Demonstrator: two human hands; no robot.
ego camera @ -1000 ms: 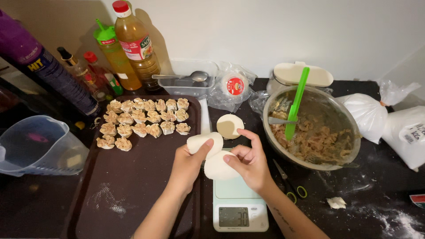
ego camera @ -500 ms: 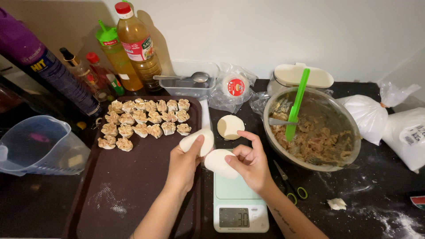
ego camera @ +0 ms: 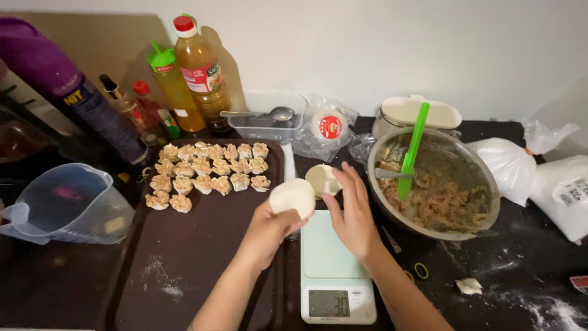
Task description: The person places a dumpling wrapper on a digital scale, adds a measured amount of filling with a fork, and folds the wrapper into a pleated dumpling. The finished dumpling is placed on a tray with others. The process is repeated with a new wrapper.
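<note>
My left hand (ego camera: 269, 228) holds a pale round dough wrapper (ego camera: 293, 197) up above the edge of the dark brown tray (ego camera: 184, 263). My right hand (ego camera: 352, 214) is beside it with fingers spread and nothing in it; its fingertips reach toward a second wrapper (ego camera: 323, 179) that lies flat just beyond the white digital scale (ego camera: 334, 263). The scale's plate is bare. Several folded dumplings (ego camera: 208, 168) sit in rows at the far end of the tray.
A glass bowl (ego camera: 484, 178) of minced filling with a green spatula (ego camera: 410, 153) stands on the right. Beyond it lie white bags (ego camera: 508, 165). A clear measuring jug (ego camera: 67, 205) is at the left, with bottles (ego camera: 199, 67) along the wall. Scissors (ego camera: 404, 257) lie by the scale.
The wrapper that lay on the scale under my right hand is gone from the plate. My left hand has shifted right with its wrapper, and my right hand has opened out.
</note>
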